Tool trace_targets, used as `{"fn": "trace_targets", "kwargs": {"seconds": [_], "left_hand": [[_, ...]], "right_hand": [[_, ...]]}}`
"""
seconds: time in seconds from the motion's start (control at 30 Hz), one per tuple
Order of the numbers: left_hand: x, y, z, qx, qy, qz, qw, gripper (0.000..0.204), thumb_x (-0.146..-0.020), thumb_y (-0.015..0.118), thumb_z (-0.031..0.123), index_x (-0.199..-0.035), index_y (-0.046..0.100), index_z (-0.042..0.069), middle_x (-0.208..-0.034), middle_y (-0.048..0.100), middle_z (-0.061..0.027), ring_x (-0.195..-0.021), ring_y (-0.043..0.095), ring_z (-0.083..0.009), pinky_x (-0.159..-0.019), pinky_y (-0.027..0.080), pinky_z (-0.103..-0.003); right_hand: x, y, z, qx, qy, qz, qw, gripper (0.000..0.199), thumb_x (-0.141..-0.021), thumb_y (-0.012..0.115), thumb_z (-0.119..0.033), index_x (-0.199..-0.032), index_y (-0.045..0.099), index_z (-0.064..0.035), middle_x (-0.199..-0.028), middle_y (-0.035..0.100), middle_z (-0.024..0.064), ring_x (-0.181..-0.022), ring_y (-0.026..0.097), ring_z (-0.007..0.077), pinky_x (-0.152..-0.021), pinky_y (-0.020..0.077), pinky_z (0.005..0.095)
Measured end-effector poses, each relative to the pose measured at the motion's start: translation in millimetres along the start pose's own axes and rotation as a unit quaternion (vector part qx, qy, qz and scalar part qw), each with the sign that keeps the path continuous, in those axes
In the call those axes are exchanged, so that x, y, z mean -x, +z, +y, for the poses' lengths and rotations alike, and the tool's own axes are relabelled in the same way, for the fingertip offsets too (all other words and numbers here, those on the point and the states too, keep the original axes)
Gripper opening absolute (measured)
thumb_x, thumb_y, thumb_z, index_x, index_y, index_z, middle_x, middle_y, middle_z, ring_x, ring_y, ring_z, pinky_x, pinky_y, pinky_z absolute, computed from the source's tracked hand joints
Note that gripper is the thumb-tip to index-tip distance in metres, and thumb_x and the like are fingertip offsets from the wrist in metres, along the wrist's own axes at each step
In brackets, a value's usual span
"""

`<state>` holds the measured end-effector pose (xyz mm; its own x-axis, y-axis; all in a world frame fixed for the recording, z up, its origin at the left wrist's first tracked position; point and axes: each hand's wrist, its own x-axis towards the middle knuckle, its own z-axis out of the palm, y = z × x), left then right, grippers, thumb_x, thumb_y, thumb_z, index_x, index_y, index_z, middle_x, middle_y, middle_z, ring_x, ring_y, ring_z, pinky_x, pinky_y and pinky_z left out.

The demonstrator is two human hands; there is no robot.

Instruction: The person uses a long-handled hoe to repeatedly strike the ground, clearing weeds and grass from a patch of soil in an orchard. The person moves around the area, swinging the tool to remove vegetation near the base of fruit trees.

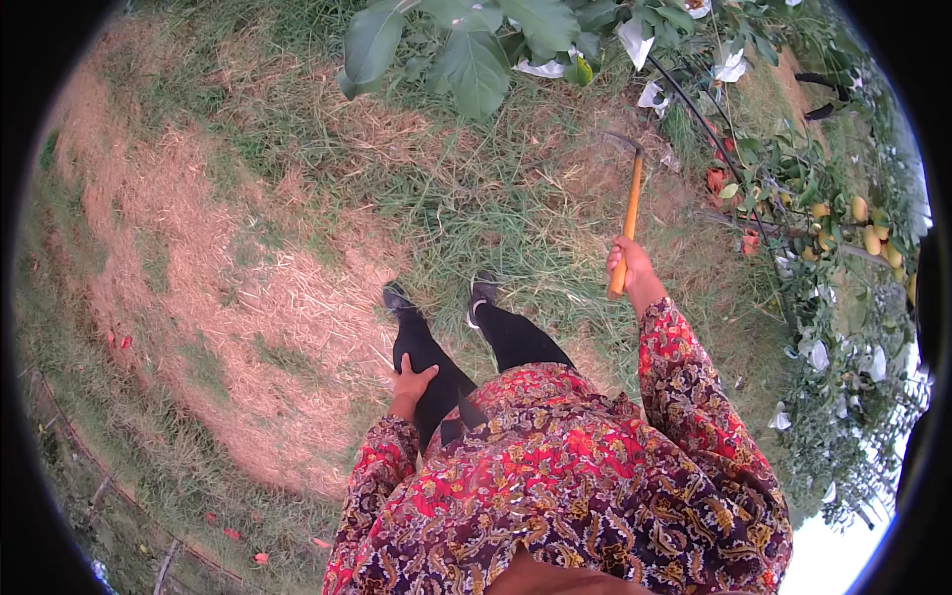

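Observation:
My right hand [631, 263] is closed around the lower part of the yellowish wooden handle of a sickle [632, 203]. The tool points away from me, and its thin dark blade at the far end bends to the left over the grass. My left hand [410, 385] rests against my left leg in black trousers [428, 362], thumb apart from the fingers and nothing visible in it. Some of its fingers are hard to see against the leg.
Grass and dry cut straw [268, 327] cover the ground. Leafy branches [471, 59] with white paper bags hang at the top. Along the right stand fruit trees with yellow fruit [873, 238] and a dark slanting pole [699, 114]. A thin edging line [84, 451] curves at lower left.

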<state>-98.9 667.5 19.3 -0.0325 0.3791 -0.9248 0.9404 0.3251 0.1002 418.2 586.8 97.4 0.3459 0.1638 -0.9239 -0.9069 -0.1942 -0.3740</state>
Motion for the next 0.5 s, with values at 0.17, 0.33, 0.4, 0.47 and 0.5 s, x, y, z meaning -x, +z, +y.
{"fn": "trace_targets", "kwargs": {"seconds": [0.17, 0.33, 0.4, 0.47, 0.5], "left_hand": [[4.5, 7.8, 21.6, -0.087, -0.103, -0.033, 0.99, 0.107, -0.064, 0.071, 0.058, -0.146, 0.008, 0.033, -0.146, 0.012, -0.0291, -0.128, 0.032, -0.0462, -0.102, 0.035, -0.048], [-10.6, 25.3, 7.9, -0.108, -0.104, 0.002, 0.989, 0.1, -0.068, 0.069, 0.056, -0.145, 0.008, 0.037, -0.146, 0.015, -0.0264, -0.126, 0.035, -0.0462, -0.098, 0.038, -0.051], [-17.4, 25.5, 9.1, -0.106, -0.11, -0.001, 0.988, 0.099, -0.069, 0.069, 0.055, -0.145, 0.009, 0.036, -0.144, 0.019, -0.0249, -0.125, 0.036, -0.0457, -0.097, 0.039, -0.051], [-23.5, 27.5, 7.3, -0.124, -0.114, 0.003, 0.986, 0.096, -0.069, 0.069, 0.054, -0.145, 0.013, 0.035, -0.142, 0.023, -0.0232, -0.123, 0.038, -0.0447, -0.094, 0.041, -0.051], [-20.9, 29.2, 3.7, -0.136, -0.118, 0.003, 0.984, 0.096, -0.069, 0.069, 0.054, -0.145, 0.013, 0.034, -0.142, 0.023, -0.0231, -0.123, 0.038, -0.0444, -0.094, 0.042, -0.05]], "right_hand": [[-59.0, 52.0, -23.4, -0.047, 0.004, -0.014, 0.999, 0.013, -0.086, 0.055, -0.014, -0.081, 0.044, -0.0117, -0.06, 0.043, -0.0028, -0.048, 0.044, 0.0085, -0.041, 0.0388, 0.0229], [-109.9, 125.8, -48.5, -0.131, -0.048, -0.01, 0.99, 0.02, -0.089, 0.049, -0.015, -0.072, 0.039, -0.0115, -0.054, 0.04, -0.0026, -0.045, 0.041, 0.011, -0.043, 0.0402, 0.0265], [-141.0, 142.3, -65.1, -0.192, -0.029, -0.046, 0.98, 0.022, -0.09, 0.048, -0.013, -0.069, 0.041, -0.0103, -0.053, 0.04, -0.0018, -0.045, 0.04, 0.0125, -0.044, 0.0411, 0.0261], [-162.1, 165.5, -67.1, -0.22, -0.021, -0.064, 0.973, 0.025, -0.09, 0.048, -0.013, -0.066, 0.039, -0.0104, -0.052, 0.04, -0.0018, -0.045, 0.04, 0.0125, -0.043, 0.0409, 0.0262], [-166.8, 176.9, -61.8, -0.233, -0.015, -0.071, 0.97, 0.027, -0.09, 0.047, -0.012, -0.065, 0.038, -0.0105, -0.052, 0.039, -0.0018, -0.044, 0.04, 0.0126, -0.043, 0.0408, 0.0263]]}}
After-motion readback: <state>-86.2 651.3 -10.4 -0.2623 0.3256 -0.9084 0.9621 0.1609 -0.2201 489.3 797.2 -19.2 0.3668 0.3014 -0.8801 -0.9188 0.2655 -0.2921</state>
